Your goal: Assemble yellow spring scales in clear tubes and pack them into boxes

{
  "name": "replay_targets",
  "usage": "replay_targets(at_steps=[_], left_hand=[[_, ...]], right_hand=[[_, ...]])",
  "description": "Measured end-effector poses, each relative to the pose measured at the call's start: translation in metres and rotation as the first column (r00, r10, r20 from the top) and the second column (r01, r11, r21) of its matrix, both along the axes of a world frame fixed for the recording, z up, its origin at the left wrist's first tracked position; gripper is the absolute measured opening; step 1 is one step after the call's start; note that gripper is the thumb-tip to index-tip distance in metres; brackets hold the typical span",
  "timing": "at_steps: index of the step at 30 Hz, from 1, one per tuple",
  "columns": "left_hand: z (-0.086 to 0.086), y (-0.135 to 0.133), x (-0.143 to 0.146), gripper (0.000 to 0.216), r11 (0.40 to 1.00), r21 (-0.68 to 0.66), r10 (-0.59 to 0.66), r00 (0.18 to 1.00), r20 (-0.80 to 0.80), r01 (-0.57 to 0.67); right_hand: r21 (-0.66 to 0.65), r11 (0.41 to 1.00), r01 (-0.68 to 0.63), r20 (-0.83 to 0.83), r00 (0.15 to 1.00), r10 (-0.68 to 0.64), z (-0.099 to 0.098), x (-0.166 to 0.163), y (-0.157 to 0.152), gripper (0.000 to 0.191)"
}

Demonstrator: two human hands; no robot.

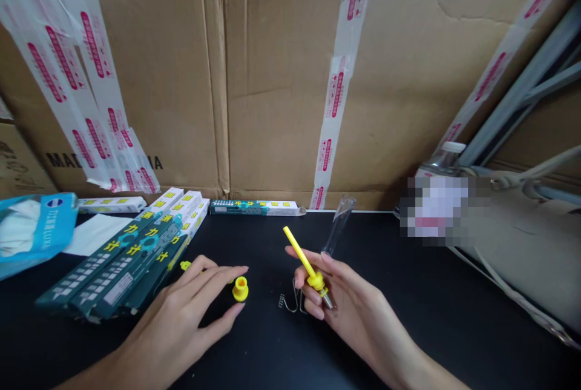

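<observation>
Setting: packing or stockroom bench. Taped cardboard cartons (272, 75) wall off the black worktop (408, 293) at 12 o'clock. Identical boxed products (131, 251) stacked at 10 o'clock; metal shelving frame (521, 87) at 2 o'clock.

Left hand (195, 305) flat, fingers spread; right hand (338, 296) fingers pinched

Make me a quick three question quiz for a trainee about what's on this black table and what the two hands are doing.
1. True or false: the right hand holds a yellow tube piece with a metal tip.
2. Which thing lies nearest the left hand?
A. a small yellow cap
B. the clear plastic sleeve
C. the blue packet
3. Fill in: the wire spring clip lies on the table just beside the ____ hand.

Key: 1 true; 2 A; 3 right.
</observation>
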State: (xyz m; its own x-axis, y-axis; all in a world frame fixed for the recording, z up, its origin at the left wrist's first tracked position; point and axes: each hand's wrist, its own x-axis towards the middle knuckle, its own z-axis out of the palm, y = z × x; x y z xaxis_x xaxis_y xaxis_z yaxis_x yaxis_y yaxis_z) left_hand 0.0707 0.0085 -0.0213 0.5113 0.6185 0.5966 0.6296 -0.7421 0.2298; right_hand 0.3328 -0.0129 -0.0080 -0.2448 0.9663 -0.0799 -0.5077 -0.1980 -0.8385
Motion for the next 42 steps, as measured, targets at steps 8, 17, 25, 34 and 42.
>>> replay_targets(at_steps=[8, 17, 25, 34, 42], left_hand=[[0.013, -0.015, 0.002, 0.044, 0.939, 0.338, 0.011, 0.977, -0.211, 0.063], [-0.002, -0.036, 0.005, 0.047, 0.921, 0.36, -0.068, 0.972, -0.227, 0.149], [-0.005, -0.03, 0.003, 0.044, 0.876, 0.448, -0.081, 0.969, -0.233, 0.18], [0.016, -0.029, 0.01, 0.05, 0.909, 0.393, -0.01, 0.952, -0.305, 0.136], [0.01, -0.022, 0.016, 0.039, 0.968, 0.23, -0.057, 0.983, -0.173, 0.097]], right_hand=[[0.105, 0.986, -0.132, 0.195, 0.975, 0.11, 0.002, 0.003, -0.008, 0.04], [0.459, 0.831, -0.314, 0.493, 0.868, 0.055, -0.022, -0.017, -0.025, 0.047], [0.454, 0.85, -0.265, 0.6, 0.797, -0.072, -0.018, -0.023, -0.022, 0.019], [0.61, 0.759, -0.229, 0.647, 0.696, -0.311, -0.018, -0.021, -0.023, 0.024], [0.701, 0.682, -0.209, 0.631, 0.628, -0.456, -0.016, -0.018, -0.024, 0.008]])
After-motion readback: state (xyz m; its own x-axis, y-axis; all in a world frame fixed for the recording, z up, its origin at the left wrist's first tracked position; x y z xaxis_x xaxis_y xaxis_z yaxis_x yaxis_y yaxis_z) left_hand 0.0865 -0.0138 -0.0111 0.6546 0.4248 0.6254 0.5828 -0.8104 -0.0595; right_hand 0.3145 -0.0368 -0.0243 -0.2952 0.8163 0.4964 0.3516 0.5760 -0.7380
